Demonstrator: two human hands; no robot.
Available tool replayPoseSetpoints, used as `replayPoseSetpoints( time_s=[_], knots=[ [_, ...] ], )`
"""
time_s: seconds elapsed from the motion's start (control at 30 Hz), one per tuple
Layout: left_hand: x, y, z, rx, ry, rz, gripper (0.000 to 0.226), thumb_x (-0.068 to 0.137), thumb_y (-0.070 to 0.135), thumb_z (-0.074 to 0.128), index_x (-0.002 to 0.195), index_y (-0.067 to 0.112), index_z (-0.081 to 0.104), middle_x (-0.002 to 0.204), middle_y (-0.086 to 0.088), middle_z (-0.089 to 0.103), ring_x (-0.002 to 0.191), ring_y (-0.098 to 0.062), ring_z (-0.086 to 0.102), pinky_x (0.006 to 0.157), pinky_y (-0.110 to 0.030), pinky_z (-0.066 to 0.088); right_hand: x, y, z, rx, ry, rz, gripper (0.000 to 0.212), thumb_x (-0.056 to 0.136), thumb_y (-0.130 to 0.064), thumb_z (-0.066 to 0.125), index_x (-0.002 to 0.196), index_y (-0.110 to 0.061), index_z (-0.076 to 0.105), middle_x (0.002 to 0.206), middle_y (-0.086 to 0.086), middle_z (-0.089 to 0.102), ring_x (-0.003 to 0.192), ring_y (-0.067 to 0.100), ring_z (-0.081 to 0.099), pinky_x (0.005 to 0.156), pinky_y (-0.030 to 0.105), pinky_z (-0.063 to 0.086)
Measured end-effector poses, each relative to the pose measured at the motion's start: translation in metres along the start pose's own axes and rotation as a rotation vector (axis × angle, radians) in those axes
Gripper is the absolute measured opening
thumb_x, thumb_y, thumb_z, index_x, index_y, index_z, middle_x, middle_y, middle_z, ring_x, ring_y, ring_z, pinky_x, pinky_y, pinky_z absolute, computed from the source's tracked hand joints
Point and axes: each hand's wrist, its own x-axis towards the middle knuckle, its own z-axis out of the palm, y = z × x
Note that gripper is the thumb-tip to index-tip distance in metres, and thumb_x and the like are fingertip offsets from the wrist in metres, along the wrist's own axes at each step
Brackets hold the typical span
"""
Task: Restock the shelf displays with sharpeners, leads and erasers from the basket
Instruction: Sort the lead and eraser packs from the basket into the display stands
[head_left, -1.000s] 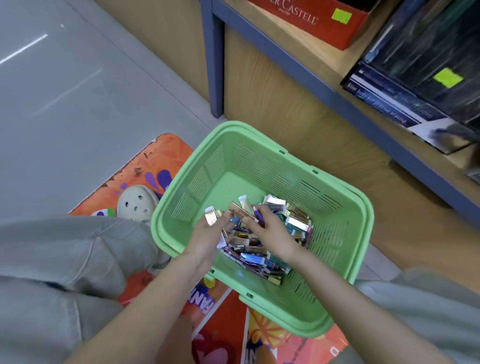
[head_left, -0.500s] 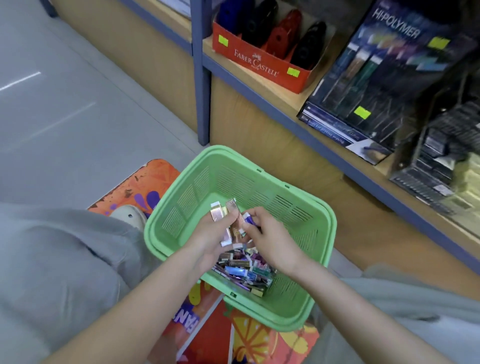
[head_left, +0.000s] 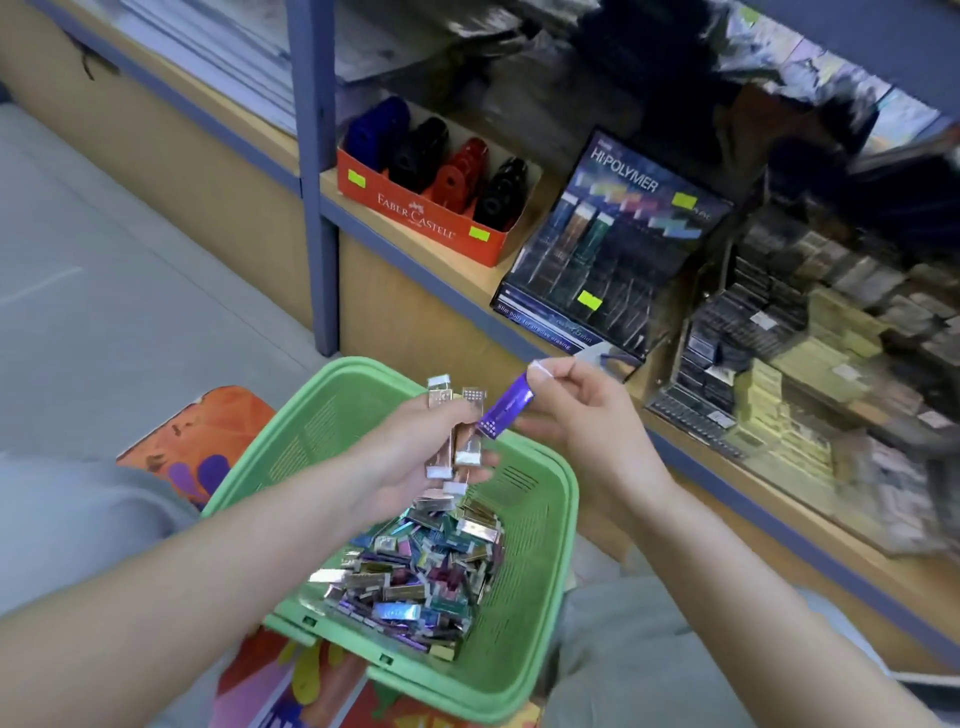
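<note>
L hand (head_left: 415, 454): fingers curled round a small fan of bronze lead cases (head_left: 460, 441), held above the basket (head_left: 332, 431), near its far rim.
R hand (head_left: 592, 415): thumb + forefinger pinch one purple case (head_left: 508, 410) by its top end; case hangs slanted, lower end touching the bronze ones or just beside them, can't tell which.
Change: 1 s ago both hands were down in the pile (head_left: 415, 571), digging. Half a sec ago they'd lifted clear. Now they're higher, purple case drawn apart from the L-hand bunch, and view has swung up to the shelf (head_left: 470, 267).
Meaning: picking seems done for this handful; prob. sorting by colour before slotting.
Target, my guess: dark Hi-Polymer rack (head_left: 613, 249), just beyond R hand, several slots look unfilled (blurred).
Others on shelf: red box (head_left: 415, 208) of sharpeners (head_left: 457, 166), left of rack; stacked small packs (head_left: 810, 338) to the right, too smeared to ID.
Left to do: plenty, the pile's big.
Risk: loose L-hand fan could shed a case back into the basket.
</note>
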Motion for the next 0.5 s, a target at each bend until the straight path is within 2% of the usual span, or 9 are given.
replayPoseSetpoints(
  time_s=[0.07,0.2,0.33,0.43,0.5],
  knots=[
    [-0.001,0.008,0.005,-0.026,-0.06,0.0,0.012,0.097,0.012,0.048,0.097,0.005,0.058,0.081,-0.01,0.062,0.061,-0.02,0.067,0.054,-0.027,0.057,0.004,-0.009,-0.004,0.092,0.033,-0.017,0.009,0.095,-0.013,0.054,0.092,-0.008,0.06,0.074,-0.001,0.069,0.072,0.009,0.068,0.068,0.02,0.054],
    [0.001,0.017,0.011,-0.074,-0.121,0.0,0.025,0.096,0.025,0.051,0.102,0.002,0.059,0.082,-0.011,0.064,0.061,-0.018,0.068,0.052,-0.025,0.056,0.009,-0.017,-0.015,-0.067,0.116,-0.14,0.007,0.094,-0.01,0.056,0.089,-0.011,0.061,0.075,0.0,0.068,0.07,0.007,0.066,0.065,0.02,0.053],
    [0.007,0.023,0.012,-0.039,-0.078,0.021,0.025,0.091,0.021,0.059,0.106,0.002,0.054,0.083,-0.013,0.065,0.049,-0.011,0.063,0.047,-0.021,0.051,0.009,-0.02,-0.026,-0.23,0.089,-0.221,0.008,0.09,-0.009,0.062,0.087,-0.017,0.063,0.075,-0.003,0.069,0.071,0.007,0.065,0.064,0.017,0.05],
    [0.018,0.028,0.014,0.023,-0.02,0.064,0.042,0.09,0.023,0.06,0.122,-0.002,0.047,0.072,-0.009,0.068,0.052,-0.012,0.061,0.052,-0.023,0.051,0.011,-0.023,-0.032,-0.36,0.029,-0.203,0.015,0.087,-0.004,0.064,0.09,-0.018,0.064,0.079,0.0,0.07,0.068,0.009,0.067,0.065,0.017,0.051],
    [0.023,0.031,0.018,0.081,-0.011,0.115,0.044,0.091,0.025,0.06,0.123,-0.002,0.045,0.072,-0.009,0.068,0.053,-0.012,0.06,0.052,-0.021,0.052,0.011,-0.023,-0.037,-0.416,0.01,-0.168,0.016,0.087,-0.003,0.064,0.09,-0.018,0.065,0.081,-0.002,0.069,0.067,0.008,0.067,0.063,0.018,0.052]
  ],
)
